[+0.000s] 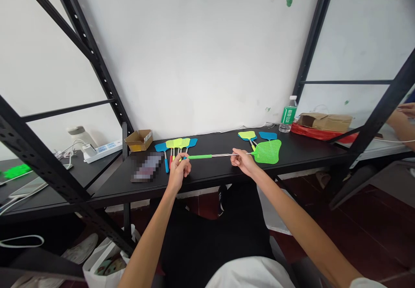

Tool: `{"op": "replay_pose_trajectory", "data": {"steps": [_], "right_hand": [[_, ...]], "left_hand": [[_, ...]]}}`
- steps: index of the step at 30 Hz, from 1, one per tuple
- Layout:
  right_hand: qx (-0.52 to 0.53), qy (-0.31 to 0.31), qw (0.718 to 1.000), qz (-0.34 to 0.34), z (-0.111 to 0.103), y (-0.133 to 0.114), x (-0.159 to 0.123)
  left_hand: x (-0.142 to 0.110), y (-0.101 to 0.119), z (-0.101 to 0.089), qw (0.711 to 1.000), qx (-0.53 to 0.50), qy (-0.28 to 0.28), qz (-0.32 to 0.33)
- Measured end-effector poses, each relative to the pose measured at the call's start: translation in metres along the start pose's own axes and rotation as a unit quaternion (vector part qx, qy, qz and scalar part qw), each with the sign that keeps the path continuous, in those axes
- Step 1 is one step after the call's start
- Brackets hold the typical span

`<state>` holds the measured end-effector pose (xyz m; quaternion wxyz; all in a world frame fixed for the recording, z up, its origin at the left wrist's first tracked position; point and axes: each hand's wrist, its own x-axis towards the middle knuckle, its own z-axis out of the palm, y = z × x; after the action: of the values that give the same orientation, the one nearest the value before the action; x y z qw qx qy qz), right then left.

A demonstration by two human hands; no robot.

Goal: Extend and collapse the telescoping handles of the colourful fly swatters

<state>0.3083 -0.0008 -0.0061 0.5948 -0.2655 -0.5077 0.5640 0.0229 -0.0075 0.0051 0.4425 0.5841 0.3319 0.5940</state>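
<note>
A green fly swatter (267, 151) lies stretched across the black table (207, 173), its metal rod extended. My left hand (179, 170) pinches the green handle end of it. My right hand (242, 161) grips the thin metal rod close to the green mesh head. Just behind my left hand lies a row of several short swatters (176, 145) with blue and yellow heads. Two more swatters (250, 136), yellow and blue, lie behind the green head.
A small cardboard box (139, 139) and a dark phone (147, 167) sit left of the swatters. A green-labelled water bottle (288, 115), a red tray and a brown carton (325, 121) stand at the right. Black rack posts frame the table. Another person's arm (402, 123) shows far right.
</note>
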Motion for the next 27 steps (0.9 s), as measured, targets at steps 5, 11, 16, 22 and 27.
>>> {"op": "replay_pose_trajectory", "data": {"steps": [5,11,16,22,27], "right_hand": [[-0.002,-0.002,1.0,0.0,-0.0005,0.0003,0.0004],[0.001,-0.008,1.0,-0.006,-0.0019,0.0016,0.0016],[-0.008,-0.008,1.0,-0.006,-0.0016,0.0011,0.0013],[-0.011,-0.008,1.0,-0.007,-0.0008,0.001,0.0015],[-0.019,-0.011,1.0,-0.006,-0.0016,0.0021,0.0019]], "left_hand": [[-0.0006,0.0,-0.0013,1.0,-0.009,0.001,0.0],[-0.0003,0.0002,-0.0011,1.0,0.006,0.0,0.003],[-0.0008,0.0016,0.0002,1.0,-0.005,0.005,0.014],[-0.0015,0.0051,0.0024,0.999,0.003,0.029,0.015],[-0.0015,0.0045,0.0033,0.999,0.02,0.029,0.011]]}}
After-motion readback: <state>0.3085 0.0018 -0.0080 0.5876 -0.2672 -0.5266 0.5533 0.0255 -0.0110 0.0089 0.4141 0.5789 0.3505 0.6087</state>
